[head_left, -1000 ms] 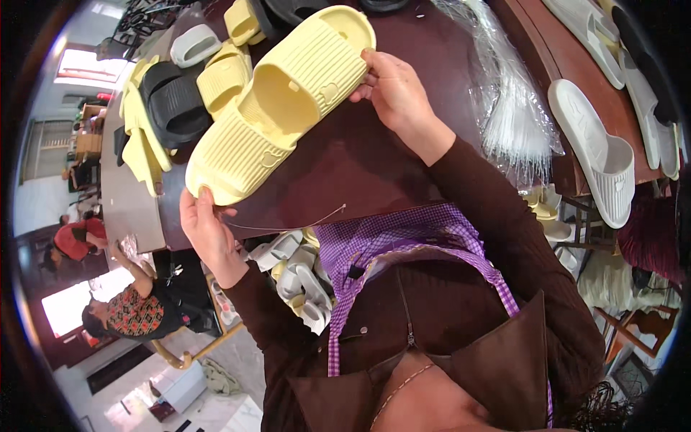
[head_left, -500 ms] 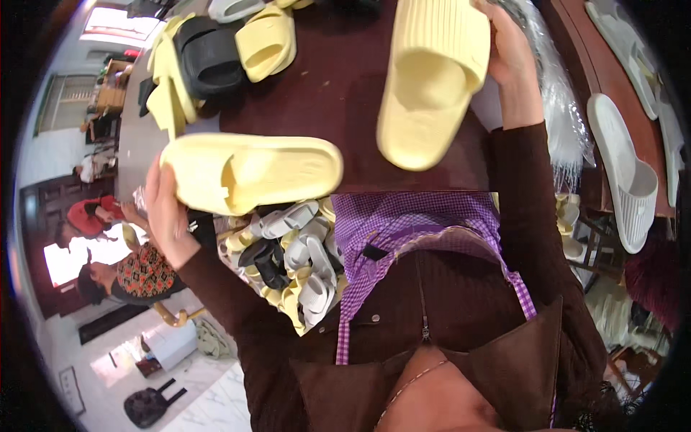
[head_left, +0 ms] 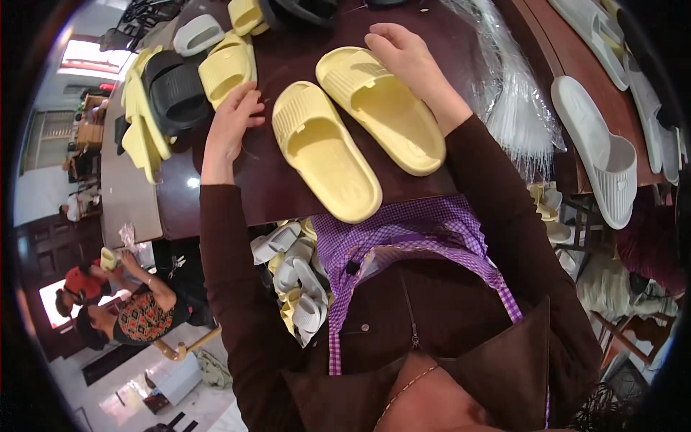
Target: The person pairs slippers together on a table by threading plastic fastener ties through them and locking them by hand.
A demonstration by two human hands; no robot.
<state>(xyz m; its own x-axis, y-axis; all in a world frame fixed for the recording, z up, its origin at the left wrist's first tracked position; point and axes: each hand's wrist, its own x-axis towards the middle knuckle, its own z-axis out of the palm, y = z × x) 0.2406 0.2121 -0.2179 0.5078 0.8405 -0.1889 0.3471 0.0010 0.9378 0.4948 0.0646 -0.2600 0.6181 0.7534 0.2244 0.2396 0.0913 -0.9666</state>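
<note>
Two pale yellow slide slippers lie side by side on the dark red table (head_left: 252, 194), toes pointing away from me. Just left of the pair is my left hand (head_left: 230, 129), its fingers loosely bent and apart, with nothing visible in it. A small gap parts it from the left slipper (head_left: 335, 169). My right hand (head_left: 410, 61) reaches over the outer edge of the right slipper (head_left: 403, 133), fingers stretched past its ribbed strap. Whether its underside touches the strap is hidden.
Yellow slippers (head_left: 140, 122), a black slipper (head_left: 173, 90) and a grey one (head_left: 198, 34) crowd the far left. Clear plastic bags (head_left: 515, 108) lie right; grey slippers (head_left: 601, 151) line the right-hand table. More slippers (head_left: 295, 273) are piled below the table edge. Two people (head_left: 144, 313) work at left.
Both yellow slippers, held up in my hands before, now lie on the table next to each other. My hands have let go; the left moved up and right, the right moved left.
</note>
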